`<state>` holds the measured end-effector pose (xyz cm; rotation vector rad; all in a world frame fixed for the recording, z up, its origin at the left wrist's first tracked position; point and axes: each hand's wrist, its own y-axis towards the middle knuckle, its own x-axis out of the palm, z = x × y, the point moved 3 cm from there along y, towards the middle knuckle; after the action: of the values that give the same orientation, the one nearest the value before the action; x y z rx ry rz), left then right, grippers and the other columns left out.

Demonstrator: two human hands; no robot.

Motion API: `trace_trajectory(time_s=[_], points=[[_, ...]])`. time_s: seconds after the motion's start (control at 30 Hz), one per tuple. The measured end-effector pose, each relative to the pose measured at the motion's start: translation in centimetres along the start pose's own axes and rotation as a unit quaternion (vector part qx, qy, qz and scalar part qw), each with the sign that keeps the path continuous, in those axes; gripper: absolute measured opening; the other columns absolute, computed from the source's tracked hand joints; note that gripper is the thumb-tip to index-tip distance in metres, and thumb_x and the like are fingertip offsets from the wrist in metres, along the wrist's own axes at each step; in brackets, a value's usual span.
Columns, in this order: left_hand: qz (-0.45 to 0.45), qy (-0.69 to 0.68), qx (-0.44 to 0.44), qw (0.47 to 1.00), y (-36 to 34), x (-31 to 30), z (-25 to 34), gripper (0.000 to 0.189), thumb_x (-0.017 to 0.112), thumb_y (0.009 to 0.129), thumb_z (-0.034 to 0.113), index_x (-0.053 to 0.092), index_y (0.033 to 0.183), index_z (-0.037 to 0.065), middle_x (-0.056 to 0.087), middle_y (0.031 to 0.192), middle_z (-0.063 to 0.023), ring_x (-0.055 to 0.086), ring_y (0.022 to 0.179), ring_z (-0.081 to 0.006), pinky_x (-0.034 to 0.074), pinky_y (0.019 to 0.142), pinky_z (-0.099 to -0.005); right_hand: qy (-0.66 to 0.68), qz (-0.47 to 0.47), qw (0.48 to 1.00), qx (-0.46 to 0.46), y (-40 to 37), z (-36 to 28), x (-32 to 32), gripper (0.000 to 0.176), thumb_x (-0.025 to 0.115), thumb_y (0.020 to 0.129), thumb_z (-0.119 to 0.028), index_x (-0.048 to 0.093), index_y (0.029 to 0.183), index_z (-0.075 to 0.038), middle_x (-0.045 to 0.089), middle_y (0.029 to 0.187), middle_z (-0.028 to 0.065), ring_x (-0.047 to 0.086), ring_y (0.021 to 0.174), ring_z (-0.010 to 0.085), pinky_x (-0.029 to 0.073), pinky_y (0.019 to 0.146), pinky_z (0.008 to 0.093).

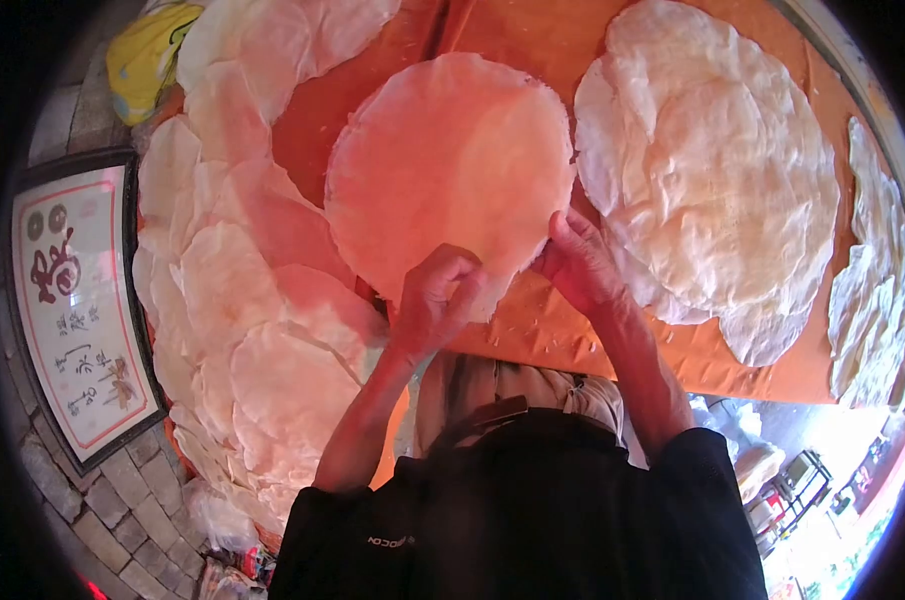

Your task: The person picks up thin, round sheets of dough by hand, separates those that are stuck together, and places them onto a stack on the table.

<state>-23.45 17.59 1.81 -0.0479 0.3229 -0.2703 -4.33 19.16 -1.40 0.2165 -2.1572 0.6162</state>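
A thin, round, pale flatbread wrapper (452, 165) spreads in front of me over the orange cloth, tinted red by the light. At its lower edge, my left hand (437, 298) is closed, fingers curled and thumb pressed in against the rim. My right hand (580, 262) pinches the lower right edge between thumb and fingers. A small flap of the wrapper hangs between the two hands. To the right lies a broad stack of similar wrappers (712, 170), wrinkled and overlapping. Many more wrappers (257, 280) overlap in a long band on the left.
Orange cloth (532, 335) covers the table, its front edge close to my waist. Further wrappers (867, 300) lie at the far right. A framed calligraphy sign (87, 310) stands left, above brick paving (122, 520). A yellow cloth (144, 62) sits at the upper left, a plastic bag (217, 518) below.
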Motion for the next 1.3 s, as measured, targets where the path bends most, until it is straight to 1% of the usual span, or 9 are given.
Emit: trace_trajectory(time_s=[0.27, 0.47, 0.6, 0.7, 0.8, 0.83, 0.93, 1.2, 1.3], points=[[0.058, -0.015, -0.045, 0.997, 0.2, 0.6, 0.7, 0.017, 0.055, 0.092, 0.013, 0.057, 0.084, -0.002, 0.057, 0.068, -0.0073, 0.053, 0.065, -0.0080, 0.045, 0.060, -0.0251, -0.006, 0.031, 0.999, 0.009, -0.7, -1.9, 1.8, 0.050, 0.062, 0.088, -0.018, 0.042, 0.132, -0.003, 0.058, 0.119, 0.0075, 0.058, 0.106, 0.0188, 0.048, 0.090, 0.0358], [0.076, 0.004, -0.016, 0.997, 2.3, 1.3, 3.7, 0.018, 0.055, 0.092, 0.014, 0.056, 0.084, -0.002, 0.054, 0.064, -0.0050, 0.051, 0.062, -0.0077, 0.044, 0.057, -0.0256, -0.294, 0.087, 0.950, -0.060, -2.8, -1.3, 3.7, 0.056, 0.068, 0.081, -0.010, 0.043, 0.130, -0.001, 0.057, 0.119, 0.0075, 0.057, 0.106, 0.0162, 0.048, 0.088, 0.0307], [0.054, -0.019, -0.024, 0.998, 2.6, 1.6, 5.1, 0.019, 0.055, 0.093, 0.018, 0.057, 0.084, 0.001, 0.054, 0.068, -0.0012, 0.049, 0.063, -0.0077, 0.042, 0.056, -0.0244, -0.488, 0.207, 0.841, -0.106, -3.1, -3.3, 3.7, 0.028, 0.059, 0.080, -0.001, 0.058, 0.108, 0.000, 0.063, 0.084, 0.0020, 0.057, 0.079, 0.0081, 0.050, 0.070, 0.0255], [0.143, -0.181, -0.063, 0.971, 2.1, -0.8, 2.4, 0.016, 0.057, 0.092, 0.025, 0.057, 0.090, 0.009, 0.053, 0.079, 0.0045, 0.046, 0.066, -0.0068, 0.040, 0.056, -0.0238, -0.402, 0.196, 0.883, -0.141, -3.3, -5.3, 1.9, 0.016, 0.061, 0.085, -0.006, 0.060, 0.099, 0.001, 0.064, 0.083, 0.0034, 0.060, 0.076, 0.0100, 0.050, 0.069, 0.0256], [0.276, -0.136, -0.059, 0.950, 0.7, -7.1, -1.7, 0.035, 0.055, 0.092, 0.028, 0.056, 0.120, 0.007, 0.060, 0.110, -0.0054, 0.056, 0.100, -0.0155, 0.047, 0.085, -0.0333, -0.370, 0.161, 0.906, -0.129, -5.4, -10.5, -1.1, 0.017, 0.060, 0.084, 0.001, 0.062, 0.100, -0.001, 0.063, 0.081, 0.0006, 0.055, 0.072, 0.0052, 0.049, 0.065, 0.0235], [0.266, -0.315, -0.101, 0.905, 1.1, -7.9, 0.6, 0.037, 0.053, 0.093, 0.027, 0.054, 0.122, 0.004, 0.057, 0.116, -0.0063, 0.054, 0.105, -0.0183, 0.045, 0.092, -0.0370, -0.313, 0.171, 0.925, -0.133, -6.3, -13.2, -1.1, 0.017, 0.060, 0.085, 0.002, 0.062, 0.102, -0.002, 0.065, 0.088, 0.0020, 0.056, 0.076, 0.0058, 0.050, 0.067, 0.0237], [0.246, -0.312, -0.087, 0.913, -0.1, -10.6, -1.0, 0.044, 0.052, 0.094, 0.032, 0.051, 0.124, 0.001, 0.056, 0.119, -0.0074, 0.052, 0.110, -0.0207, 0.043, 0.095, -0.0367, -0.429, 0.153, 0.865, -0.209, -8.8, -22.3, -2.9, 0.025, 0.062, 0.085, 0.000, 0.062, 0.110, -0.002, 0.066, 0.102, 0.0008, 0.057, 0.085, 0.0049, 0.049, 0.076, 0.0219], [0.282, -0.394, -0.075, 0.871, -2.6, -14.5, -5.4, 0.039, 0.049, 0.096, 0.031, 0.050, 0.121, 0.002, 0.054, 0.123, -0.0071, 0.050, 0.113, -0.0191, 0.038, 0.100, -0.0364, -0.718, 0.293, 0.562, -0.288, -13.8, -46.8, -1.5, 0.035, 0.057, 0.083, -0.010, 0.060, 0.118, -0.005, 0.059, 0.075, -0.0015, 0.053, 0.065, 0.0068, 0.045, 0.060, 0.0230], [0.268, -0.351, -0.026, 0.897, -2.3, -14.3, -4.2, 0.045, 0.050, 0.096, 0.031, 0.046, 0.127, -0.001, 0.050, 0.129, -0.0111, 0.048, 0.118, -0.0240, 0.038, 0.102, -0.0399, -0.710, 0.254, 0.538, -0.377, -14.0, -45.4, 5.0, 0.018, 0.052, 0.086, -0.003, 0.062, 0.101, -0.001, 0.060, 0.068, 0.0054, 0.056, 0.058, 0.0129, 0.045, 0.049, 0.0247]])
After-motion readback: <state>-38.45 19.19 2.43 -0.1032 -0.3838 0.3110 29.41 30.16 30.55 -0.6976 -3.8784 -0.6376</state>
